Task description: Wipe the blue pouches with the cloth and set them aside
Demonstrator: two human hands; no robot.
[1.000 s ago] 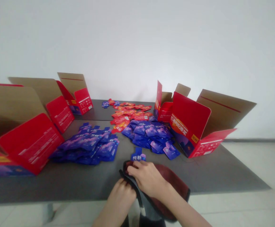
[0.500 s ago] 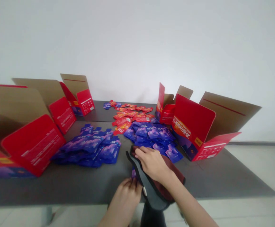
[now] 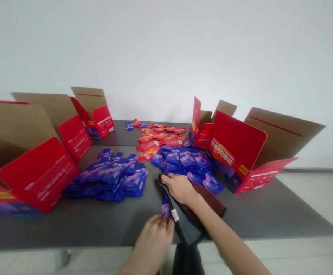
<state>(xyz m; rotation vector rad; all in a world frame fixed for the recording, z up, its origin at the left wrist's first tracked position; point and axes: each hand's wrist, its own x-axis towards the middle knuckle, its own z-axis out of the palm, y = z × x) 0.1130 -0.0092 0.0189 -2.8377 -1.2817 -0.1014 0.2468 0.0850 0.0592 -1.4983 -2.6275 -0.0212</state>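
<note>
My right hand (image 3: 180, 188) is closed on the far edge of a cloth (image 3: 210, 198), brown on one face and grey on the other, with dark edging and a small white label. Part of the cloth is folded over and reaches the table's near edge. Left of the cloth, my left hand (image 3: 156, 230) pinches the near end of a blue-purple pouch (image 3: 166, 206). The pouch lies partly hidden by the fingers and the cloth edge. A heap of blue pouches (image 3: 185, 158) lies just beyond my right hand, and another blue pile (image 3: 109, 177) is to the left.
Red-orange pouches (image 3: 157, 139) are spread farther back on the dark table (image 3: 97, 225). Opened red cartons stand on both sides: a near left carton (image 3: 40, 175), a far left carton (image 3: 103, 120), a large right carton (image 3: 235, 149) and a smaller right one (image 3: 203, 133). A white wall rises behind.
The cloth's near part has dropped lower and flatter, and its label shows more fully. My right hand has shifted slightly up. More of the pouch by my left hand is visible.
</note>
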